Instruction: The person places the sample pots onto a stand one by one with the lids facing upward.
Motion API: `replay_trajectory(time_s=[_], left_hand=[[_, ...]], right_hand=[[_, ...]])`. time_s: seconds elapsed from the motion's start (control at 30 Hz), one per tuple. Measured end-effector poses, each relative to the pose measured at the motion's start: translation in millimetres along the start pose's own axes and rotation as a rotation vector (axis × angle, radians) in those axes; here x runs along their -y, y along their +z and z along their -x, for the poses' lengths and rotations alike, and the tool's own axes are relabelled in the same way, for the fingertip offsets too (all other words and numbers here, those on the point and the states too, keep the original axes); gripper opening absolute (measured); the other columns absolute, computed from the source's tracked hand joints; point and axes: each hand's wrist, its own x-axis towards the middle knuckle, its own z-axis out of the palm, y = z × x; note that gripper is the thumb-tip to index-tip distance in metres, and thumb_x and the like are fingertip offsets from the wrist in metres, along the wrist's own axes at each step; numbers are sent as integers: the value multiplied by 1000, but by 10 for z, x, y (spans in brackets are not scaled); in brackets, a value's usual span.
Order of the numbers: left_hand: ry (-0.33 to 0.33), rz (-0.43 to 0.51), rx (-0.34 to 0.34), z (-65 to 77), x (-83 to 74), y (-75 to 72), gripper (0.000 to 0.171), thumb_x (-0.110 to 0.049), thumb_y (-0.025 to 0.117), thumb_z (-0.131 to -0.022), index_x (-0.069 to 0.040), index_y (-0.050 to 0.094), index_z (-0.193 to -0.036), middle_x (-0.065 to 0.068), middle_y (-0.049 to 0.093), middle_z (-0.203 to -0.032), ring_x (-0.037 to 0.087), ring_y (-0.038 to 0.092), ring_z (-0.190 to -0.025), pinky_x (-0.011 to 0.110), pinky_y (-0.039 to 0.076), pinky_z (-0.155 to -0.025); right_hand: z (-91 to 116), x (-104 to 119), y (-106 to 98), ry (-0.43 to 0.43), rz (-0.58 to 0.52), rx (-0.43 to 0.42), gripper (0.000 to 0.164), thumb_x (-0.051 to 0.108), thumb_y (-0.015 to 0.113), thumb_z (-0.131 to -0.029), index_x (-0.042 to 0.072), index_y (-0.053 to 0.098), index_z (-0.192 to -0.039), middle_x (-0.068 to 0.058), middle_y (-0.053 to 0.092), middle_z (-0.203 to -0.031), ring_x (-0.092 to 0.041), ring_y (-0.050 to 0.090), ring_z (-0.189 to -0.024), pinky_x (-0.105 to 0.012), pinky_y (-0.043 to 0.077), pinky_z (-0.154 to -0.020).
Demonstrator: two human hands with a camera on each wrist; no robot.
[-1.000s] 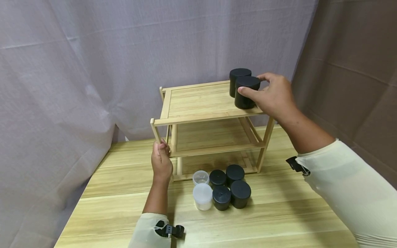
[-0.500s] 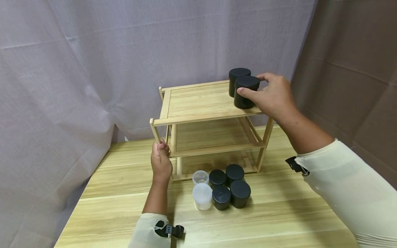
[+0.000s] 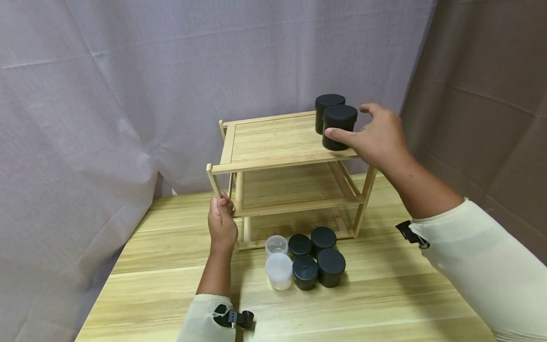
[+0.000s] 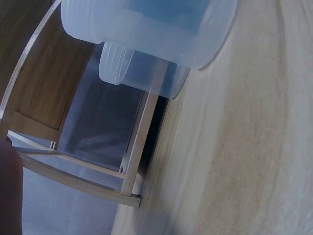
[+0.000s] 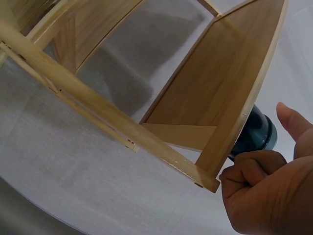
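Observation:
A black lidded jar stands upright at the right front of the wooden rack's top shelf. Close behind it is another black jar. My right hand is beside the front jar, thumb overlapping its front in the head view and index finger spread away from the lid. The right wrist view shows the thumb raised off the jar, other fingers bent near the shelf corner. My left hand grips the rack's left front post.
On the table, in front of the rack, several black jars stand close together with a clear lidded tub and a clear tub behind it. Grey cloth hangs behind, brown cloth at right.
My right hand has loosened from the front jar: index finger pulled back from the lid, thumb slipped slightly lower. The jar stays on the shelf. The left hand has not moved.

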Motion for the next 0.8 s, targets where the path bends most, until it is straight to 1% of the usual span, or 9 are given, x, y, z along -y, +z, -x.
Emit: replay_trajectory(time_s=[0.1, 0.3, 0.37, 0.43, 0.5, 0.57, 0.63, 0.7, 0.8], left_hand=[[-2, 2, -4, 2, 3, 4, 81, -61, 37, -107, 20, 45, -113, 1, 44, -83, 5, 43, -76, 17, 41, -69], [8, -4, 0, 1, 2, 10, 82, -61, 36, -107, 20, 46, -113, 2, 45, -84, 6, 43, -77, 18, 41, -69], [13, -7, -1, 3, 5, 13, 80, -60, 36, -107, 19, 47, -112, 1, 44, -83, 6, 43, -76, 18, 41, -68], [14, -7, -4, 6, 7, 15, 78, -59, 36, -108, 18, 47, -111, 1, 45, -83, 5, 43, -76, 18, 40, -68], [15, -5, -6, 9, 8, 20, 76, -58, 36, -108, 17, 47, -111, 0, 45, -83, 6, 43, -76, 18, 40, -68], [13, -2, -7, 9, 9, 23, 76, -58, 36, -108, 17, 47, -110, 0, 45, -82, 6, 43, -76, 18, 40, -68], [13, -3, -6, 6, 9, 23, 76, -58, 36, -108, 17, 47, -110, 0, 44, -82, 6, 43, -75, 18, 40, -67], [14, -4, -4, 3, 10, 21, 77, -58, 36, -108, 18, 47, -111, 1, 44, -82, 6, 42, -75, 18, 39, -67], [10, -7, -1, -2, 9, 16, 76, -56, 35, -109, 19, 46, -113, 1, 44, -83, 6, 42, -76, 18, 39, -67]], right_hand=[[36, 5, -6, 0, -9, -3, 111, 68, 82, -88, 4, 38, -168, -26, 69, -119, -32, 66, -100, -42, 52, -78], [140, -17, 24, 8, -62, -22, 115, 66, 84, -87, 8, 32, -171, -34, 65, -144, -43, 67, -128, -60, 54, -100], [184, -35, 44, 1, -77, -45, 113, 64, 85, -87, 8, 33, -171, -34, 66, -144, -44, 68, -130, -61, 55, -101], [232, -57, 64, -9, -84, -68, 111, 62, 86, -88, 8, 36, -170, -35, 69, -138, -44, 71, -125, -56, 57, -95], [283, -78, 83, -24, -77, -88, 109, 62, 86, -88, 7, 38, -168, -34, 74, -128, -42, 75, -112, -48, 58, -83], [332, -95, 99, -38, -63, -107, 107, 63, 86, -88, 7, 41, -167, -31, 77, -118, -34, 76, -99, -35, 54, -72], [378, -108, 114, -60, -58, -127, 104, 62, 87, -88, 7, 44, -165, -28, 79, -103, -23, 72, -84, -28, 48, -63], [418, -122, 125, -89, -68, -148, 98, 57, 89, -88, 8, 47, -163, -20, 74, -81, -14, 61, -67, -25, 41, -53], [471, -152, 145, -153, -98, -182, 88, 46, 91, -90, 8, 52, -159, -2, 50, -57, -7, 39, -50, -26, 30, -44]])
